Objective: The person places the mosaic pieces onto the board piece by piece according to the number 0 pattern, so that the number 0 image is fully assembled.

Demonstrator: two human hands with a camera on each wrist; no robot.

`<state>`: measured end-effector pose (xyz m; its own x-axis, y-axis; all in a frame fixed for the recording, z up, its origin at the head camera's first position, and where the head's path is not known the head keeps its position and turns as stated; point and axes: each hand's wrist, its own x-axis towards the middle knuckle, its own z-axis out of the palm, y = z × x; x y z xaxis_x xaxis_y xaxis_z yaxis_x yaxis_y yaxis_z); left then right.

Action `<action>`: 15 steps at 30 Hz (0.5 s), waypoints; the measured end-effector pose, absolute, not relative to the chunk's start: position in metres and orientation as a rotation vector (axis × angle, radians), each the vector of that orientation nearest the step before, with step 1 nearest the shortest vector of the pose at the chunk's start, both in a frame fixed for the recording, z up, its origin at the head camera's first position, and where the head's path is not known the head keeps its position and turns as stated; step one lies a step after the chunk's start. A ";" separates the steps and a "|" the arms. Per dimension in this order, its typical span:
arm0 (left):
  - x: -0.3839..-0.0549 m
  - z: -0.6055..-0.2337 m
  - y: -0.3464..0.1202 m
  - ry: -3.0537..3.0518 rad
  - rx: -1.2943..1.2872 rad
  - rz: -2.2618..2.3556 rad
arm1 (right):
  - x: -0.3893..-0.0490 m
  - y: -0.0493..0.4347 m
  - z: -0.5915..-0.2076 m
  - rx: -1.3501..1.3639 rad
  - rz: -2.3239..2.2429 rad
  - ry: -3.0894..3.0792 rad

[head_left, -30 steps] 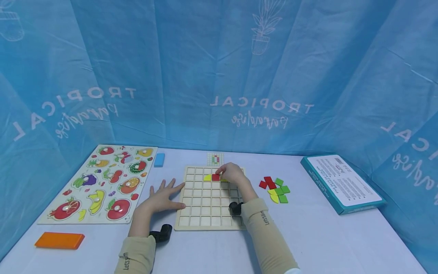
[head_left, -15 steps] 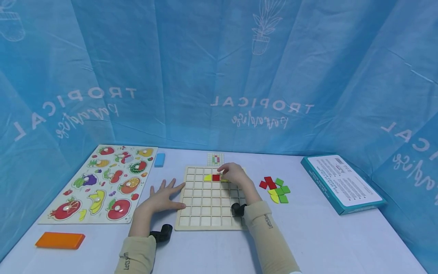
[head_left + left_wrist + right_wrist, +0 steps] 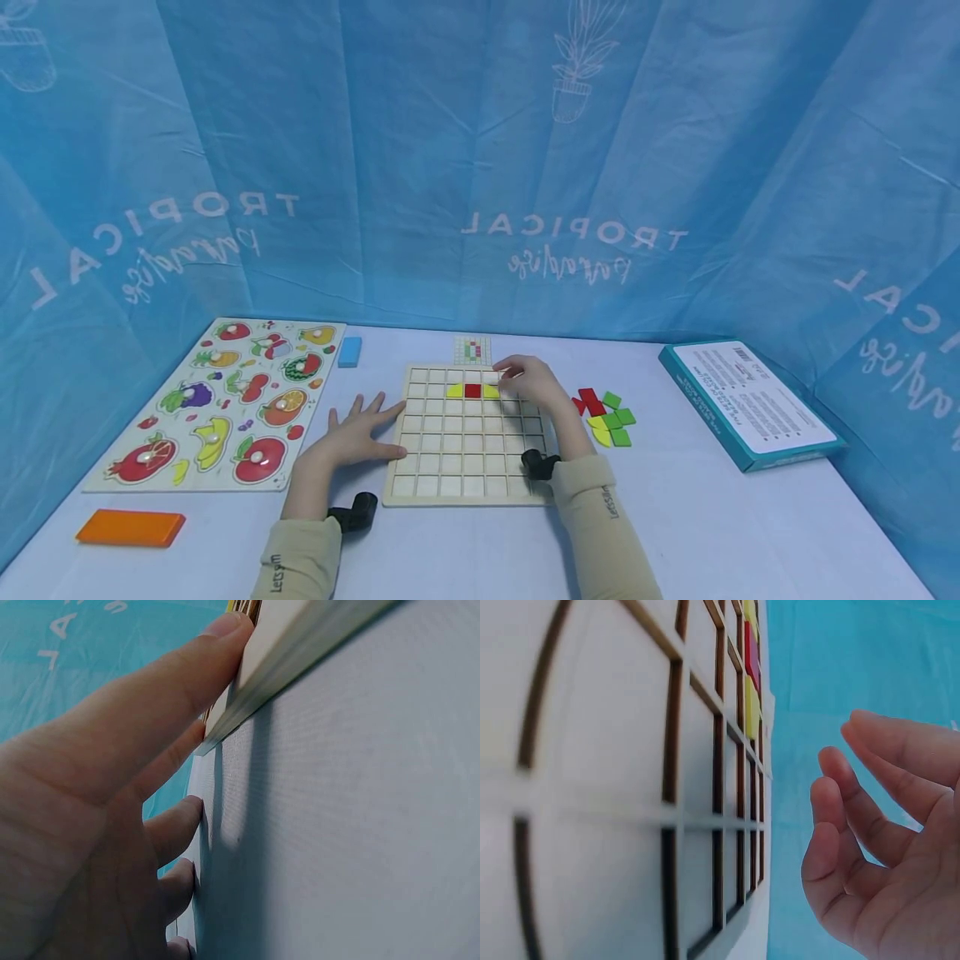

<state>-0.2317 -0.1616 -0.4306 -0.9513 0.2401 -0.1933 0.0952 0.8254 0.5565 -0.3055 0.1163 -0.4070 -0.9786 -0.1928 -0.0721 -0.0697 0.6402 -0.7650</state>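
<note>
A wooden grid board (image 3: pixel 450 500) lies on the table; in its second row from the back a red square tile (image 3: pixel 472 391) sits between two yellow tiles with a curved side, one of them the left yellow tile (image 3: pixel 455 390). My left hand (image 3: pixel 352 437) is spread flat, with thumb and forefinger touching the board's left edge. In the left wrist view the thumb (image 3: pixel 165 690) rests on that edge. My right hand (image 3: pixel 534 383) hovers over the board's back right part, fingers loosely bent. Nothing shows between its fingertips in the right wrist view.
Right of the board lie loose tiles: green (image 3: pixel 621 415), red (image 3: pixel 592 400) and yellow (image 3: pixel 600 429). A small pattern card (image 3: pixel 472 349) is behind it. A fruit puzzle (image 3: pixel 217 408), a blue block (image 3: pixel 349 351) and an orange block (image 3: pixel 131 528) lie left; a teal box (image 3: pixel 750 404) lies right.
My right hand has moved right, off the red tile, and the right yellow tile now shows more fully. The left hand has stayed in place at the board's edge.
</note>
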 end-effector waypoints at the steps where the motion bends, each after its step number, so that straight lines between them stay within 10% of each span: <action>1: -0.231 -0.430 -0.161 2.751 0.255 0.820 | -0.305 0.118 -0.407 -0.209 -1.261 2.711; 15: -0.232 -0.432 -0.162 2.753 0.254 0.817 | -0.302 0.145 -0.412 -0.065 -1.340 2.722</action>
<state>-0.2317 -0.1618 -0.4323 -0.9514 0.2379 -0.1953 0.0929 0.8268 0.5548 -0.3020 0.1445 -0.4120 -0.9934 -0.0856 -0.0768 0.0087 0.6100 -0.7924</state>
